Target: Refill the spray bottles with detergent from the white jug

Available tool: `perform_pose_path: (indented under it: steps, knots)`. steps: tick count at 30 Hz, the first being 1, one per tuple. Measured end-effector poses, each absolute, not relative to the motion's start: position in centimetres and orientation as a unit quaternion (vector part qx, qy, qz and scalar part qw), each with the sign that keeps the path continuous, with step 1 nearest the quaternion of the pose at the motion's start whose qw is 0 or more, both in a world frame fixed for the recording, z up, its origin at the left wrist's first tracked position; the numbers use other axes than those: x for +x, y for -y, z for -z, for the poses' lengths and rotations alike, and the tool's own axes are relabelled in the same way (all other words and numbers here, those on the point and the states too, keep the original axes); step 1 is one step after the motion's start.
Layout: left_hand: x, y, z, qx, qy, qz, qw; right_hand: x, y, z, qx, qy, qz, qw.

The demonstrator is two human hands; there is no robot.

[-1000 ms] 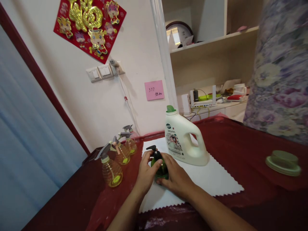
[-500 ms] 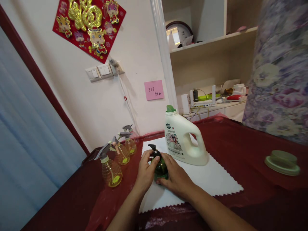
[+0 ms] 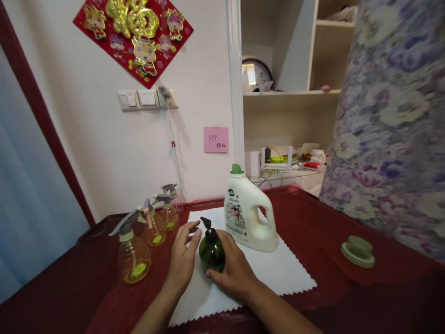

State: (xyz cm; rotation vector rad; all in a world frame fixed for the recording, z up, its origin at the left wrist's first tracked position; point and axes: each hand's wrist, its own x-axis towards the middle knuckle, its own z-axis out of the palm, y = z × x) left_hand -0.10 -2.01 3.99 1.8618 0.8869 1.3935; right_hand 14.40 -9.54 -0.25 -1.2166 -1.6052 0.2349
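Tipping risk: the green pump bottle [image 3: 212, 253] could topple if the right hand [image 3: 232, 273] loosens.
Right hand: cupping the bottle, which stands on the white mat [image 3: 281, 273].
Left hand [image 3: 182, 260]: open, just beside the bottle.

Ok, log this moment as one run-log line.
Right hand: on green pump bottle | Left hand: open, beside bottle | Near: white jug, spray bottles

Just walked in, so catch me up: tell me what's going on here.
A person's right hand grips a dark green pump bottle on a white zigzag-edged mat; the left hand is open beside it. A white plastic jug stands behind, three spray bottles to the left, on a red-covered table. Someone in floral clothing stands at right.
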Motion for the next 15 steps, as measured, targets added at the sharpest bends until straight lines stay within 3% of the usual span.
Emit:
perform_pose_path:
  steps: [5, 11, 15]
  knots:
    - [-1.2, 1.4, -4.2, 0.671, -0.370, -0.572, 0.293, 14.5, 10.4, -3.0, -0.509, 0.654, -0.055, 0.557]
    - [-1.3, 1.1, -3.8, 0.668, -0.369, -0.572, 0.299, 17.9, 14.2, -11.5, -0.524, 0.574, 0.022, 0.628]
    - [-1.0, 1.3, -3.4, 0.673, -0.377, -0.561, 0.301, 23.0, 15.8, -16.0, -0.556, 0.534, 0.105, 0.628]
